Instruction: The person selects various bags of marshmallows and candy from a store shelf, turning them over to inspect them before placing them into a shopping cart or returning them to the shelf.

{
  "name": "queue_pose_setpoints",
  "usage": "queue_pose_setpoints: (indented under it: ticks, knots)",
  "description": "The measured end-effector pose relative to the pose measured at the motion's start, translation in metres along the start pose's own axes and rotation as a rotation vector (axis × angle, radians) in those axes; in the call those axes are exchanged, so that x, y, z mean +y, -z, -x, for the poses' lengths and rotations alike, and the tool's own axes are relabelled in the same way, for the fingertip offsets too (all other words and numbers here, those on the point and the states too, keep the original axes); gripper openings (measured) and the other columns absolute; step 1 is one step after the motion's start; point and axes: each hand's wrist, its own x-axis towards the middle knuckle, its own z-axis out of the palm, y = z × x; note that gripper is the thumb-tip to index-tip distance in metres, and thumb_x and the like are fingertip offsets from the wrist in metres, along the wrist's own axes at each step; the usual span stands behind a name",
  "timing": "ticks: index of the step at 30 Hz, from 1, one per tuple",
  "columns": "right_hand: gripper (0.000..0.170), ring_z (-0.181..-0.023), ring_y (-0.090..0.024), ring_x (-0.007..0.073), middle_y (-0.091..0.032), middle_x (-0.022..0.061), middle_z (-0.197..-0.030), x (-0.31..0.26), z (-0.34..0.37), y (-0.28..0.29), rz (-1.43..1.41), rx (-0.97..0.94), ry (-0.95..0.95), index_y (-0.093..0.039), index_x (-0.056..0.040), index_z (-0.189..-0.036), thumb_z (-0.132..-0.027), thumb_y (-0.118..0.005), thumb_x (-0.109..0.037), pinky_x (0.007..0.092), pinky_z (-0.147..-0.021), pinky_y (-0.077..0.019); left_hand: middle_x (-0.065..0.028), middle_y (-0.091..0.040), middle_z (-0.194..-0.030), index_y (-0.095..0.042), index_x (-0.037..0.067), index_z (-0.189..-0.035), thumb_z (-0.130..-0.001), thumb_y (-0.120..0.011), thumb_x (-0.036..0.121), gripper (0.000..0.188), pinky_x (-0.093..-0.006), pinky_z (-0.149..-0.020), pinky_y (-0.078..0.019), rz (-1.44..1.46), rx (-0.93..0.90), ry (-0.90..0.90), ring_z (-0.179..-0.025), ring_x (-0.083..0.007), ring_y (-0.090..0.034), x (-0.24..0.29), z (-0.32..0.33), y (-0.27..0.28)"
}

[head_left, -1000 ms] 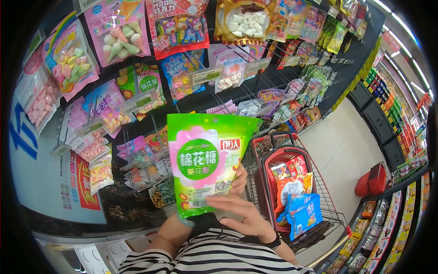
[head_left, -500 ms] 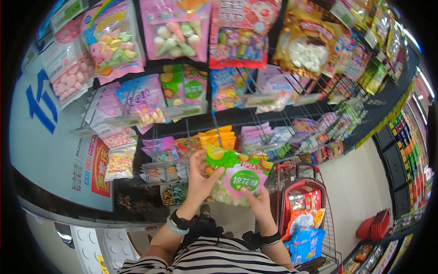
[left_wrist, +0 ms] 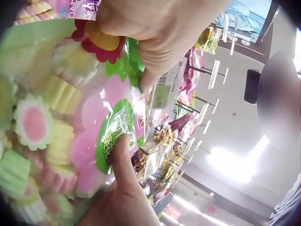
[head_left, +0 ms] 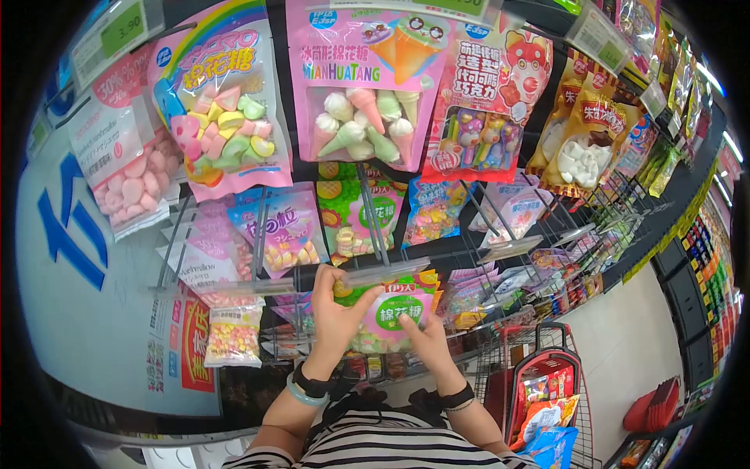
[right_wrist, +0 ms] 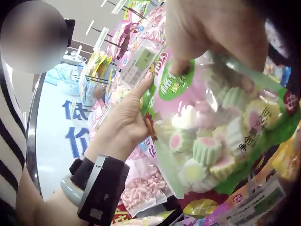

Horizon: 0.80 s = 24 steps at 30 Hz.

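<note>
Both hands hold a green and pink bag of marshmallows (head_left: 402, 313), its see-through part showing flower-shaped pieces in the left wrist view. My left hand (head_left: 336, 313) pinches the top left of the bag, thumb on the front and fingers behind. At the lower right, my right hand (head_left: 433, 344) grips it with the thumb pressed on the printed label. The bag is held close under a price-tag strip (head_left: 383, 273) of the rack. Just above hangs a matching green bag (head_left: 363, 215) on a hook. In the right wrist view the left hand (right_wrist: 124, 120) shows beside the bag.
Large marshmallow bags (head_left: 363, 86) hang in the upper row, with metal hooks (head_left: 375, 211) jutting out beneath. A shopping cart (head_left: 547, 367) with a red basket of packets stands at the right. Red stacked baskets (head_left: 652, 402) lie farther along the aisle.
The bag has moved away from the body toward the rack. My left hand shifted from behind it to its upper left, my right hand to its lower right. The view has come closer to the shelves.
</note>
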Motion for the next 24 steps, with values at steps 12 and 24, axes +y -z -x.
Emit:
queue_pose_setpoints:
  ticks: [12, 24]
  knots:
    - [0.027, -0.083, -0.055, 0.0077, -0.063, 0.0027, -0.093, -0.018, -0.032, -0.008, -0.025, 0.075, -0.001, -0.058, 0.0006, -0.107, -0.089, -0.058, -0.02, 0.0243, -0.074, -0.0456, -0.0057, -0.037, -0.073, -0.038, 0.005, -0.075, -0.057, -0.082, 0.008, 0.048, -0.0263, -0.061, -0.0357, -0.07, 0.036, -0.201, -0.066, -0.0178, -0.039, 0.009, -0.039, -0.006]
    - [0.025, -0.084, -0.054, 0.0077, -0.063, 0.0024, -0.091, -0.013, -0.055, -0.004, 0.059, 0.101, -0.002, -0.06, 0.0003, -0.104, -0.087, -0.061, -0.019, 0.0254, -0.075, -0.0447, -0.006, -0.046, -0.084, -0.047, 0.004, -0.085, -0.059, -0.081, 0.011, 0.043, -0.0282, -0.074, -0.0394, 0.023, -0.061, -0.137, -0.078, -0.0182, -0.047, 0.016, -0.048, -0.001]
